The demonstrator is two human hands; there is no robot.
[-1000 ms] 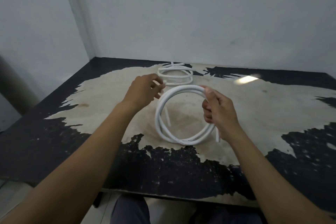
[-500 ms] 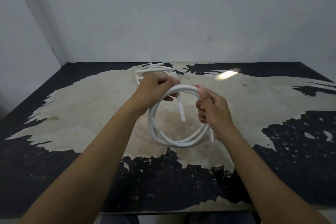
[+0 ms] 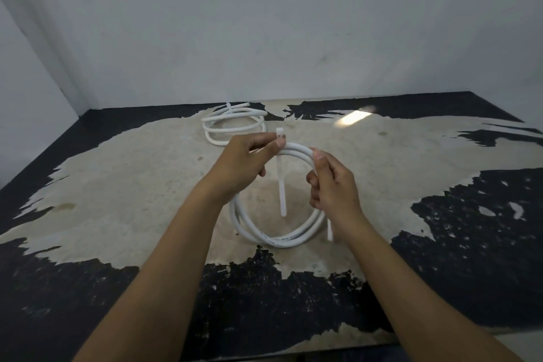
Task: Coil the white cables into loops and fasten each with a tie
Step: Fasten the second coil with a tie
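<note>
A coil of white cable (image 3: 276,236) stands upright on the table, its lower arc resting on the surface. My right hand (image 3: 333,185) grips the coil's right side near the top. My left hand (image 3: 244,163) pinches a white tie (image 3: 282,185) against the top of the coil; the tie's head pokes up above my fingers and its tail hangs down through the loop. A second white strip (image 3: 330,229) hangs below my right hand. Farther back lies another coiled white cable (image 3: 235,123), with a tie sticking up from it.
The table (image 3: 123,185) is worn, beige in the middle with black patches at the edges. A grey wall (image 3: 264,23) closes off the back and left side. A bright light spot (image 3: 352,118) lies on the table at the back right.
My left hand has brought the tie to the top of the coil and turned it upright, so its tail hangs through the loop. The camera view has shifted; my right hand keeps its grip.
</note>
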